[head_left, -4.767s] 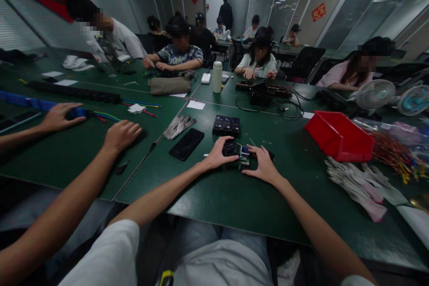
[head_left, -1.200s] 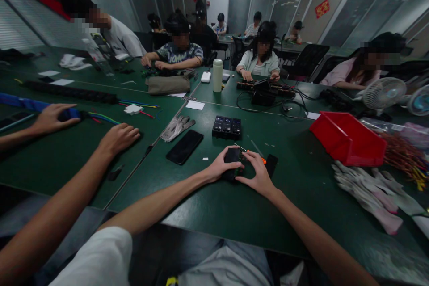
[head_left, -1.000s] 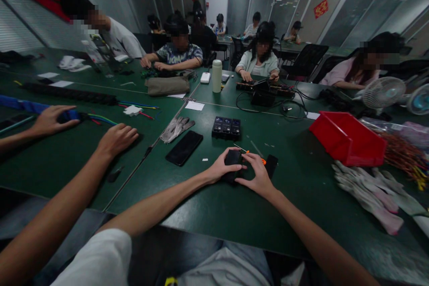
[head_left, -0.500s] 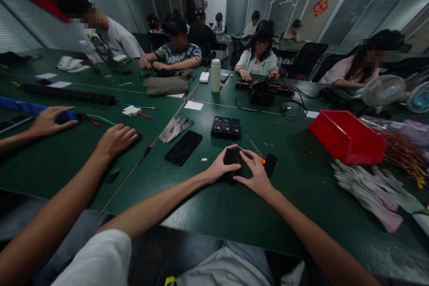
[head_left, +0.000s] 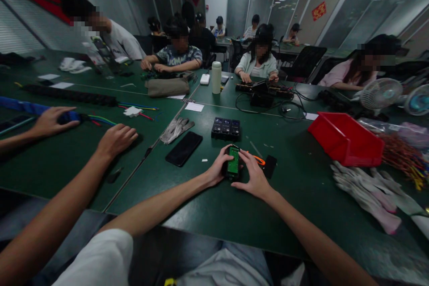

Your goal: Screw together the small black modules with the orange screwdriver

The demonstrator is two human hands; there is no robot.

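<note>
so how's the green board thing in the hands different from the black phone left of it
The board unit shows a green circuit face; the phone shows a plain black one. The board unit looks smaller than the phone. The left hand grips the board unit, while the phone lies on the table. Both are oblong.

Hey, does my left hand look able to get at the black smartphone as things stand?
Probably yes: only a small white scrap lies between your left hand and the smartphone, though that hand is holding the green circuit board.
</note>
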